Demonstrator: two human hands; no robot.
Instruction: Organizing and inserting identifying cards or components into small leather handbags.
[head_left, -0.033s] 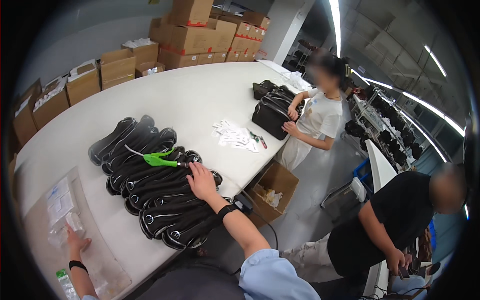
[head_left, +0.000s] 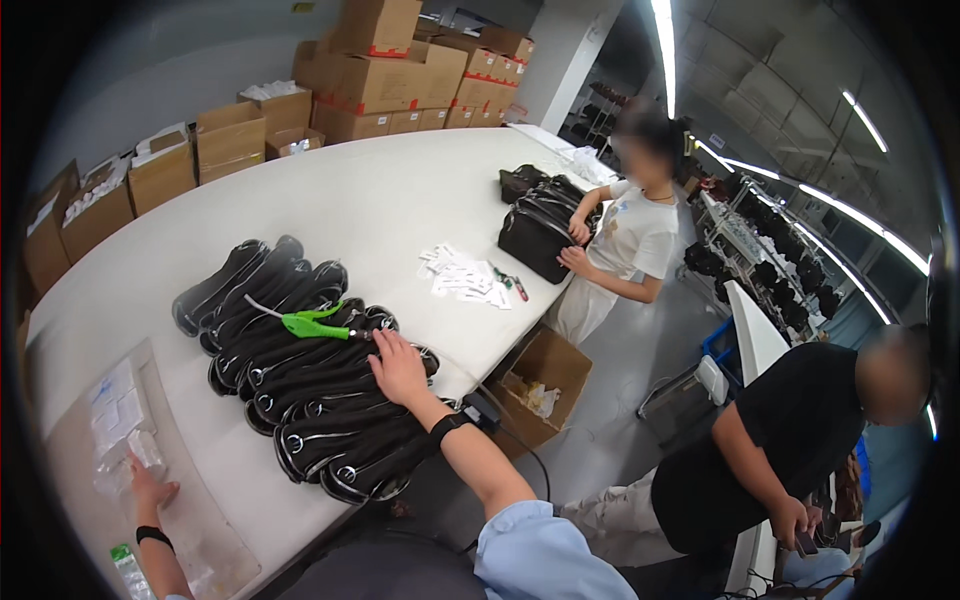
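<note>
Several black pouches (head_left: 275, 352) with silvery zip edges lie in an overlapping row on the white table. My right hand (head_left: 400, 368) rests on the row's right side, fingers stretched out over the pouches. Its fingertips are beside the hose end of a green air blow gun (head_left: 312, 324), which lies across the pouches. At the far left, my left hand (head_left: 153, 486) is open, thumb apart. Its fingertips touch the lower end of a stack of clear plastic bags (head_left: 146, 450). White packets (head_left: 118, 400) lie just beyond them on a clear sheet.
A co-worker (head_left: 642, 230) handles black bags (head_left: 536, 240) at the table's far right. Nearer lie white paper slips (head_left: 465, 278) and small snips (head_left: 518, 287). An open carton (head_left: 548, 395) stands beside the table edge. Another person (head_left: 760, 450) is at right. Cartons (head_left: 230, 140) line the wall.
The whole view has shifted slightly. Both hands stay in place against the pouches and the plastic bags.
</note>
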